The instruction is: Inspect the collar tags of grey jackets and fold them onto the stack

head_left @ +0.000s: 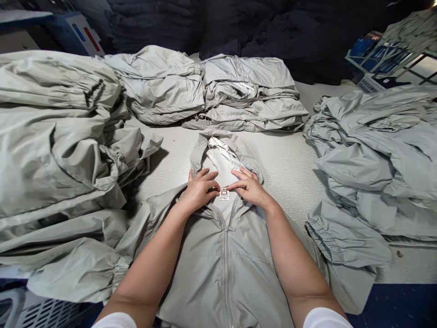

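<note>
On the pale table [170, 146], grey garments [61, 136] are heaped left, right and at the far side, apparently to leave you the middle for the jacket [201, 259], which lies front up before you, zipped almost to the neck. Its hood [239, 146] spreads open away from you, likely so the inner collar shows. Your forearms reach forward, palms down, hands angled inward: your left hand [201, 189] brings curled fingers to one edge of the small white label [224, 194], your right hand [251, 187] its forefinger to the other. Whether either pinches or merely presses, I cannot tell.
</note>
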`<state>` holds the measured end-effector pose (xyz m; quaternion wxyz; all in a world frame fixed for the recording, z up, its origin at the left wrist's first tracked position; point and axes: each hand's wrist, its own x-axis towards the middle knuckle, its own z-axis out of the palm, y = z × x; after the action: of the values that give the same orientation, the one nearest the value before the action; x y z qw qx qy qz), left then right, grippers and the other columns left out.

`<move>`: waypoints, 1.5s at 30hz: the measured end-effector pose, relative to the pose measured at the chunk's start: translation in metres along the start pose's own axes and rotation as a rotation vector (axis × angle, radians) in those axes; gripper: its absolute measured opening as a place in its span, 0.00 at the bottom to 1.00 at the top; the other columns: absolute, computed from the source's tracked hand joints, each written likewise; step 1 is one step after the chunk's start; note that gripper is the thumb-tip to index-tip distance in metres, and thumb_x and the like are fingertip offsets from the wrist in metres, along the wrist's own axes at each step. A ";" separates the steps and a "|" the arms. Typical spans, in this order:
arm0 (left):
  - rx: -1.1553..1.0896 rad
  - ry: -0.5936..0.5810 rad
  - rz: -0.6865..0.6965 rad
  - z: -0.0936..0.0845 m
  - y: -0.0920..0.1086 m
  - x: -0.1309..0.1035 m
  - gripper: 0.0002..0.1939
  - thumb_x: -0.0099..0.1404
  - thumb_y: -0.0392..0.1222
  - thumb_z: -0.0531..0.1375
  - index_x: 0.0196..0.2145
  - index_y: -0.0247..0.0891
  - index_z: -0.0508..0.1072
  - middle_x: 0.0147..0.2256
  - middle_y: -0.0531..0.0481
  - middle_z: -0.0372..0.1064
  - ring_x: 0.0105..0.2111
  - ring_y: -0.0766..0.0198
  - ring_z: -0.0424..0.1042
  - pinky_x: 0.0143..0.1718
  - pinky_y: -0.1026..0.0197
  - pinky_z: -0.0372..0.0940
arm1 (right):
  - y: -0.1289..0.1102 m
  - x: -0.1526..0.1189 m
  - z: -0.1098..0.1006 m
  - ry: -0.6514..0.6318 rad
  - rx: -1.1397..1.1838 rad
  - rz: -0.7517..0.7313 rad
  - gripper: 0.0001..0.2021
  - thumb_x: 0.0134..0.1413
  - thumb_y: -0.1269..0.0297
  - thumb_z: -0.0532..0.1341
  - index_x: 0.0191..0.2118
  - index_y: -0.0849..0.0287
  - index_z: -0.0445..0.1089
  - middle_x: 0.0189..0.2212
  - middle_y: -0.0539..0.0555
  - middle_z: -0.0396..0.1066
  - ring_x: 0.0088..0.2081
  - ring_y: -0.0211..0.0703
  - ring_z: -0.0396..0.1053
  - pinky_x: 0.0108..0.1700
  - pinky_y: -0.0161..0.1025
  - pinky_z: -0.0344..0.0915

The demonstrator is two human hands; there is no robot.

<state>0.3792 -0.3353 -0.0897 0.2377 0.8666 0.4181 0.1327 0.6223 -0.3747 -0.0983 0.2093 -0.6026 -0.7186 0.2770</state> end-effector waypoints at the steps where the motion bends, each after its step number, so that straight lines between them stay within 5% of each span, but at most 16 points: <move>1: 0.011 0.003 -0.002 0.000 0.001 -0.001 0.06 0.66 0.41 0.68 0.40 0.50 0.84 0.67 0.50 0.67 0.72 0.39 0.54 0.68 0.16 0.36 | 0.000 0.000 0.000 0.003 -0.005 0.000 0.19 0.58 0.74 0.61 0.43 0.41 0.85 0.67 0.50 0.67 0.75 0.61 0.49 0.72 0.74 0.36; 6: 0.071 0.011 -0.001 0.002 0.004 -0.006 0.04 0.65 0.38 0.68 0.37 0.47 0.82 0.67 0.49 0.67 0.71 0.40 0.55 0.67 0.14 0.37 | -0.003 0.000 0.001 0.122 -0.014 -0.025 0.12 0.57 0.71 0.63 0.38 0.48 0.85 0.55 0.55 0.77 0.62 0.55 0.66 0.69 0.59 0.54; 10: 0.102 0.078 0.035 0.001 0.005 -0.006 0.04 0.67 0.38 0.66 0.37 0.46 0.82 0.67 0.47 0.67 0.72 0.39 0.52 0.68 0.16 0.36 | -0.010 -0.001 0.001 0.211 -0.049 0.026 0.07 0.57 0.58 0.70 0.30 0.53 0.80 0.39 0.55 0.76 0.49 0.51 0.69 0.58 0.48 0.62; 13: 0.047 0.236 0.079 -0.001 0.007 -0.004 0.06 0.70 0.40 0.63 0.38 0.44 0.82 0.64 0.45 0.70 0.68 0.44 0.59 0.71 0.30 0.49 | -0.016 -0.002 0.000 0.194 -0.029 0.052 0.19 0.63 0.51 0.65 0.24 0.56 0.75 0.29 0.53 0.72 0.36 0.43 0.68 0.44 0.40 0.62; 16: -0.068 0.302 0.021 0.000 0.010 -0.004 0.10 0.73 0.42 0.59 0.40 0.42 0.82 0.49 0.43 0.80 0.52 0.53 0.73 0.58 0.50 0.67 | -0.021 -0.004 0.000 0.147 -0.027 0.117 0.27 0.67 0.45 0.60 0.20 0.57 0.70 0.23 0.51 0.69 0.28 0.39 0.62 0.33 0.38 0.55; 20: -0.090 0.132 -0.196 0.002 0.017 -0.004 0.14 0.74 0.45 0.58 0.36 0.38 0.81 0.34 0.44 0.79 0.37 0.58 0.75 0.40 0.60 0.64 | -0.026 -0.005 0.004 0.107 -0.090 0.195 0.30 0.64 0.39 0.59 0.18 0.56 0.68 0.20 0.51 0.68 0.25 0.39 0.60 0.30 0.39 0.50; 27: 0.054 -0.093 -0.325 -0.004 0.027 -0.004 0.19 0.76 0.50 0.54 0.38 0.41 0.82 0.43 0.42 0.81 0.41 0.55 0.77 0.37 0.60 0.58 | -0.031 -0.003 0.013 0.093 -0.129 0.155 0.24 0.63 0.48 0.65 0.19 0.56 0.71 0.24 0.51 0.72 0.33 0.42 0.67 0.37 0.38 0.54; 31: 0.043 -0.100 -0.316 -0.002 0.030 -0.005 0.18 0.76 0.50 0.54 0.39 0.43 0.83 0.47 0.44 0.81 0.43 0.54 0.77 0.37 0.60 0.59 | -0.030 -0.001 0.015 0.097 -0.064 0.163 0.20 0.59 0.52 0.69 0.20 0.55 0.73 0.25 0.50 0.74 0.35 0.43 0.69 0.40 0.38 0.57; 45: -0.447 -0.021 -0.400 0.012 0.014 0.002 0.19 0.66 0.57 0.60 0.32 0.40 0.80 0.22 0.54 0.69 0.24 0.65 0.64 0.26 0.63 0.52 | -0.023 -0.003 0.003 -0.021 0.468 0.205 0.28 0.47 0.34 0.68 0.26 0.59 0.76 0.25 0.51 0.70 0.30 0.39 0.63 0.32 0.35 0.59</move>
<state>0.3949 -0.3453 -0.0927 0.4485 0.6946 0.5384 0.1630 0.6040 -0.3806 -0.0857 0.3064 -0.6045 -0.5722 0.4619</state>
